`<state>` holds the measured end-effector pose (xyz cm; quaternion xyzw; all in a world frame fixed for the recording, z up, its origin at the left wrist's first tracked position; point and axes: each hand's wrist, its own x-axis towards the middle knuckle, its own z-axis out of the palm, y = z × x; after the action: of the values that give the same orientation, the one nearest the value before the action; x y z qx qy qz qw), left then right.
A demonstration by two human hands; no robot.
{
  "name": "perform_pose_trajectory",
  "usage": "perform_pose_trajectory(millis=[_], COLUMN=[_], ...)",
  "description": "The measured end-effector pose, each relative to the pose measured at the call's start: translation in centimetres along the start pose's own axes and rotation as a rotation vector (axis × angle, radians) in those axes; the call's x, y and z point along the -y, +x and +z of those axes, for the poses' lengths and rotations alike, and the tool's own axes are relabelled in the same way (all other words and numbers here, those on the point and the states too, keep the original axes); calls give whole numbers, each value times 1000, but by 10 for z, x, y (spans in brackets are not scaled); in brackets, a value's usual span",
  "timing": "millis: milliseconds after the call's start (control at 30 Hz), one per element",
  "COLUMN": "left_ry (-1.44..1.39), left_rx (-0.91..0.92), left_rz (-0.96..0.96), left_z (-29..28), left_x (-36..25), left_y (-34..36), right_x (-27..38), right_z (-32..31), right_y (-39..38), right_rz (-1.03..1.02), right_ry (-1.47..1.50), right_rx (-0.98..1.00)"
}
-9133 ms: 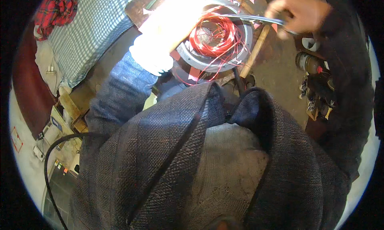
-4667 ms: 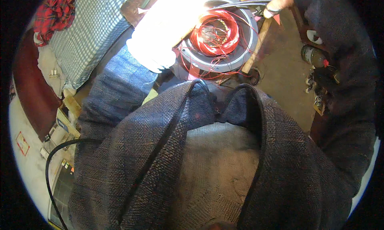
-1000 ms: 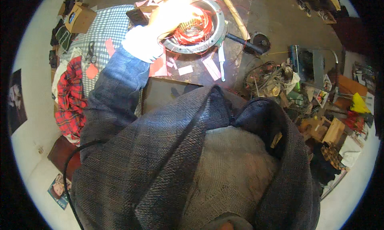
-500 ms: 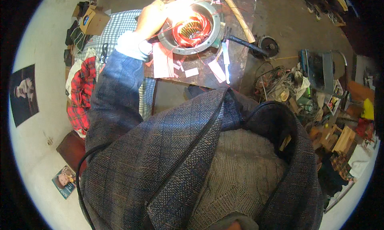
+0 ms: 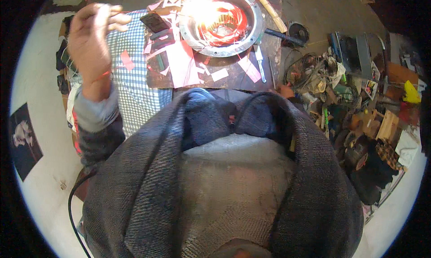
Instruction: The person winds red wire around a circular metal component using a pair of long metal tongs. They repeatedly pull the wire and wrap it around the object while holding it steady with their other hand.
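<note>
My left hand [image 5: 92,44] is raised over the checked cloth at the left, blurred by motion, its thumb and fingers drawn together. A thin red wire runs from its fingertips toward the motor stator; a red strand also shows by the wrist. The stator is a round grey metal housing [image 5: 257,22] with red wire coils [image 5: 242,22] inside, standing on the dark table under a bright light. Low at the table's near right edge, part of my right hand [image 5: 285,90] shows; its fingers are mostly hidden.
Pink paper pieces [image 5: 180,62] and a white-handled knife [image 5: 260,62] lie around the stator. A dark flat block [image 5: 154,22] sits left of it, a wooden stick [image 5: 269,8] right. The blue checked cloth [image 5: 134,85] hangs on the left. Tangled wires and scrap [image 5: 314,74] cover the floor at right.
My left hand has left the stator's rim and swung out to the left, with the wire. Part of my right hand has come into view at the table's near right edge.
</note>
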<state>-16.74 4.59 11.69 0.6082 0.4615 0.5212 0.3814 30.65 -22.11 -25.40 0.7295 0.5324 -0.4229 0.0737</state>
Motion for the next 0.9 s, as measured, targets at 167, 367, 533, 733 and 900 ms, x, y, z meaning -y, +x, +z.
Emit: perform_pose_trajectory(millis=[167, 367, 533, 733, 900], left_ry=[101, 5, 968, 936, 929], left_rx=[-60, -227, 73, 507, 787], left_rz=[99, 131, -61, -139, 415], left_z=[-67, -198, -229, -114, 17], left_x=[-35, -46, 60, 130, 97], left_y=[-18, 15, 33, -7, -16], right_x=[48, 58, 54, 54, 72], right_z=[22, 23, 8, 16, 10], right_y=[19, 41, 64, 114, 113], right_rz=[108, 308, 245, 257, 115], right_ry=[187, 685, 86, -159, -194], right_rx=[-134, -253, -372, -24, -82])
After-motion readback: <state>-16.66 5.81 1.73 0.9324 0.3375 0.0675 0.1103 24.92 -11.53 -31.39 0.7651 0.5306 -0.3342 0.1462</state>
